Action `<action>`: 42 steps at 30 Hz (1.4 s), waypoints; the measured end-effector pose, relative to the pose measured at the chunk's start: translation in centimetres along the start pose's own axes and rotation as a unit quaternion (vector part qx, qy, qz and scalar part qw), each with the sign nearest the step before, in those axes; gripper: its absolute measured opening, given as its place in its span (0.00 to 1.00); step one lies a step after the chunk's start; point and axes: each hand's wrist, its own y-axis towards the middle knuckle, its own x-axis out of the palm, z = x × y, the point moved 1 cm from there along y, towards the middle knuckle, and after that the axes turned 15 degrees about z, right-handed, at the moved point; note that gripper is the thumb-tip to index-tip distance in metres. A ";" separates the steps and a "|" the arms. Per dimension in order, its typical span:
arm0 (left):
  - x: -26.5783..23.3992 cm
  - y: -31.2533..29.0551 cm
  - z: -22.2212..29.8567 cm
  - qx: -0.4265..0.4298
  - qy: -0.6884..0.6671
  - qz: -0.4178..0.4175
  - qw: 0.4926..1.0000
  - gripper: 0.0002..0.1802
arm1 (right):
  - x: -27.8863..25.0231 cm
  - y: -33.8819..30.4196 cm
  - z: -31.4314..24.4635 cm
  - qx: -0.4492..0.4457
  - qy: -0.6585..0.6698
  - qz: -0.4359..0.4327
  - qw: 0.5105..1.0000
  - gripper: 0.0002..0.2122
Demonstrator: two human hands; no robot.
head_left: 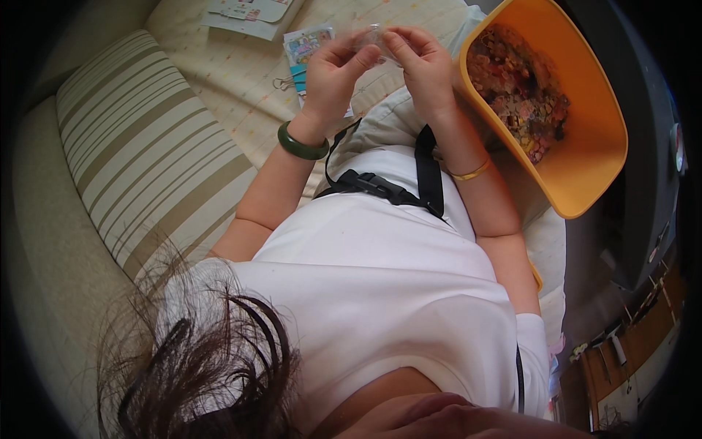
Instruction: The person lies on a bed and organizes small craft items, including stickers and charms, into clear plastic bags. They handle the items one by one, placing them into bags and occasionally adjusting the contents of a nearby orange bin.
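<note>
Up at the top of the head view, my two hands come close together over my lap. My left hand [335, 73], with a dark green bangle on its wrist, is closed with thumb against fingers. My right hand [420, 67], with a gold bracelet on its wrist, pinches too. Between the fingertips of both is a small clear plastic film [376, 35]; whether anything is inside it I cannot tell. Just beyond my left hand lie colourful printed cards [310, 45] with a teal strip, and a metal binder clip [282, 84] shows at their edge.
An orange-yellow bin [596, 157] stands tilted at my right, holding a heap of small multicoloured pieces [521, 95]. A white box [252, 17] lies at the far side of the patterned cloth [197, 62]. A striped cushion [146, 143] leans at my left.
</note>
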 end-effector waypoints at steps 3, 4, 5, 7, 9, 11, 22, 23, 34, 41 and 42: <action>-0.3 0.1 -0.6 -0.029 -0.037 0.021 0.999 0.13 | 0.7 -0.4 -1.4 0.007 0.050 0.005 0.999 0.07; -0.4 0.2 -0.7 -0.020 -0.021 0.029 0.999 0.13 | 0.7 -0.4 -1.7 -0.003 0.057 0.006 0.998 0.07; -0.4 0.2 -0.8 -0.011 -0.006 0.038 0.999 0.13 | 0.6 -0.4 -1.5 -0.013 0.046 0.011 0.999 0.07; 0.1 0.0 -0.4 -0.005 -0.024 0.047 0.999 0.14 | 0.4 -0.2 -0.9 -0.033 0.023 0.021 0.999 0.08; 0.2 -0.1 -0.2 0.000 -0.023 0.046 0.999 0.14 | 0.5 -0.4 -0.9 -0.032 0.007 0.028 0.999 0.08; 0.1 -0.1 0.0 0.002 -0.005 0.035 0.999 0.14 | 0.4 -0.4 -1.0 -0.031 -0.021 0.017 0.999 0.08; 0.0 0.3 1.0 -0.018 -0.044 0.042 0.998 0.14 | 0.2 0.2 -2.9 -0.371 -0.261 -0.071 0.888 0.13; 0.1 0.3 1.1 -0.014 -0.050 0.033 0.998 0.14 | 0.2 0.2 -3.0 -0.356 -0.249 -0.069 0.898 0.13; 0.2 0.2 0.7 0.009 -0.009 -0.012 1.000 0.13 | 0.2 0.0 -2.6 -0.365 -0.190 -0.007 0.911 0.14; -0.3 0.8 0.9 0.055 0.017 0.025 0.998 0.16 | -0.1 -0.1 -1.0 -0.167 -0.067 -0.112 0.977 0.15; -0.6 0.9 0.9 0.053 0.008 0.031 0.998 0.16 | -0.1 -0.1 -1.0 -0.157 -0.059 -0.132 0.977 0.15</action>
